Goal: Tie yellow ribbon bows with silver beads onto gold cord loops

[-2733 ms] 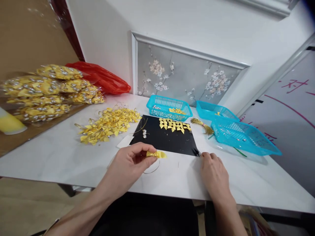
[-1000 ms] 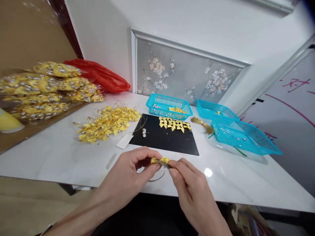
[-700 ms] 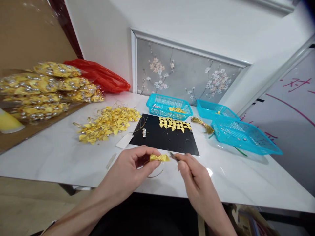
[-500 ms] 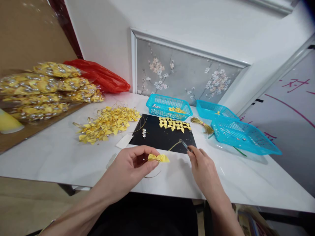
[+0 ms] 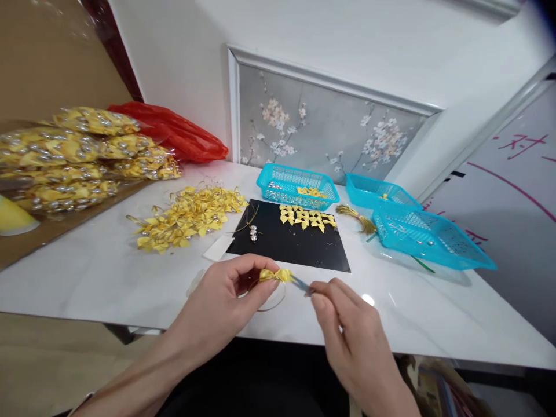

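The yellow ribbon bow (image 5: 281, 274) lay with its long axis nearly left to right, its free end pointing at my tweezers (image 5: 303, 284). I pinched it between thumb and fingertips of my left hand (image 5: 226, 292), just above the tabletop (image 5: 143, 289) at the near edge of the black mat (image 5: 291, 249); those fingers hid part of its left end. My right hand (image 5: 353, 324) was closed around the tweezers, their tips at the bow's right end. Beyond, yellow ribbon pieces (image 5: 306, 217) sat in rows on the mat, with silver beads (image 5: 253, 233) to their left, a blue basket (image 5: 330, 201) behind and a heap of yellow bows (image 5: 191, 220) farther left. My bow looked glossy and gathered at its middle, a thin wire loop (image 5: 283, 298) curving below it.
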`<state>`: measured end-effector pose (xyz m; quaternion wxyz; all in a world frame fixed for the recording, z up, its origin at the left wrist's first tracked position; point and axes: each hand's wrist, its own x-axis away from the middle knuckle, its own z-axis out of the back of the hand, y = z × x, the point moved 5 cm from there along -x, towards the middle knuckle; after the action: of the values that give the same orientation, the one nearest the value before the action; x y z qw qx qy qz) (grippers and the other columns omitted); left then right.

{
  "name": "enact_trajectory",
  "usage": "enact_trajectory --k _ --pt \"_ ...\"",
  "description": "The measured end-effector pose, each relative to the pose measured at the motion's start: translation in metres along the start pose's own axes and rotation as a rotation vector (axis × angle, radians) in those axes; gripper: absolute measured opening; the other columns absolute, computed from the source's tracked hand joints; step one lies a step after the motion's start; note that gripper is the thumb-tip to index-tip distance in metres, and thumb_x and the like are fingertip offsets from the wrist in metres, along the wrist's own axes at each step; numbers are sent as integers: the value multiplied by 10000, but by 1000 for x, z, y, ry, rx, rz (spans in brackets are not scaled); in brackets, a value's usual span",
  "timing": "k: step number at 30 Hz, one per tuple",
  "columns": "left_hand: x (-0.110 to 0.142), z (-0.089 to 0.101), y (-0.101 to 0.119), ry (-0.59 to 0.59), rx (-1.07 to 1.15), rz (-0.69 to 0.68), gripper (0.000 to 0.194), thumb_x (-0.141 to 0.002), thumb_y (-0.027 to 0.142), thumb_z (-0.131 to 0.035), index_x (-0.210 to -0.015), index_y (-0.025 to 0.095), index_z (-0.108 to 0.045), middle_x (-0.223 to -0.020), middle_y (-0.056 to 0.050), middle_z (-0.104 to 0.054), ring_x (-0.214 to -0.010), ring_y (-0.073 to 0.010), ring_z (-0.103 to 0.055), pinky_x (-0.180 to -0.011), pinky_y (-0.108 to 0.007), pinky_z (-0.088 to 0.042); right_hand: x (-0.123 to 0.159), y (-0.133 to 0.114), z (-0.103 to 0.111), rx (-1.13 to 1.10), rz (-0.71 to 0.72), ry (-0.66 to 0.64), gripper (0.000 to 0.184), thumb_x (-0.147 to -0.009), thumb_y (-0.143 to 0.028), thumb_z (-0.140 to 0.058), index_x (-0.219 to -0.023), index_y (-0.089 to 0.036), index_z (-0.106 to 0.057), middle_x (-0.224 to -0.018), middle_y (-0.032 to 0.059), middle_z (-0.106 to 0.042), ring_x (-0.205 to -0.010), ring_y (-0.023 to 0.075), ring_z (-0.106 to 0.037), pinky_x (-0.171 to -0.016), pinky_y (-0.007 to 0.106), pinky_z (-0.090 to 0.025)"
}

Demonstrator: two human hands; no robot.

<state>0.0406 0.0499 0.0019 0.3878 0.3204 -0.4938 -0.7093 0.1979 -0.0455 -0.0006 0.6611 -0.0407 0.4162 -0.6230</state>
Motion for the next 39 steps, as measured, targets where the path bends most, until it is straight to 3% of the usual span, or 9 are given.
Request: enact_trajectory --k 11,24,27,29,32,34,39 --pt "3 -6 9 -8 22 -13 143 -809 275 -624 -891 176 -686 -793 -16 -684 -687 -156 -576 -623 -250 -469 -1 -9 -13 78 61 -29 286 -1015 -291 -367 -1010 -186 -632 -796 39 -622 -640 158 -610 -600 253 -428" --pt "1 -8 7 -18 1 -34 111 -834 267 -619 -873 190 -690 -744 10 -655 -670 -141 -558 -619 -242 -449 -4 0 -17 -43 -44 -60 304 -1009 -323 -366 -943 -210 -640 -772 13 -600 -651 155 -596 -616 269 -424" --pt "-1 -6 2 -23 7 -14 129 -837 288 -627 -888 188 -691 -750 4 -660 -687 -150 -569 -645 -256 -456 -5 12 -13 -26 -62 -31 308 -1011 -334 -355 -1010 -209 -637 -868 33 -641 -754 168 -641 -683 278 -459" --pt "-2 -4 -2 -19 12 5 153 -830 307 -640 -909 188 -692 -775 -7 -666 -704 -158 -574 -657 -267 -457 -6 29 -11 99 -104 7 327 -1009 -339 -355 -1110 -192 -629 -957 68 -661 -835 198 -658 -728 303 -475" --pt "-3 -2 -6 -13 44 31 187 -818 322 -652 -941 187 -690 -810 -20 -672 -692 -159 -567 -626 -269 -441 -4 65 -12 408 -240 1 351 -990 -309 -383 -1201 -150 -614 -1020 124 -655 -794 242 -658 -666 342 -474" --pt "-4 -2 -6 -19 74 42 182 -810 316 -656 -932 185 -690 -804 -21 -671 -667 -150 -555 -597 -262 -423 -2 85 -15 501 -296 -12 341 -968 -258 -408 -1202 -137 -624 -1021 147 -644 -755 258 -652 -623 353 -462" --pt "-3 -5 -4 -62 181 64 162 -794 319 -681 -888 191 -710 -792 -16 -676 -692 -149 -571 -621 -250 -432 0 98 -20 481 -280 12 336 -942 -207 -419 -1170 -146 -658 -1068 186 -631 -1010 350 -591 -796 475 -465"
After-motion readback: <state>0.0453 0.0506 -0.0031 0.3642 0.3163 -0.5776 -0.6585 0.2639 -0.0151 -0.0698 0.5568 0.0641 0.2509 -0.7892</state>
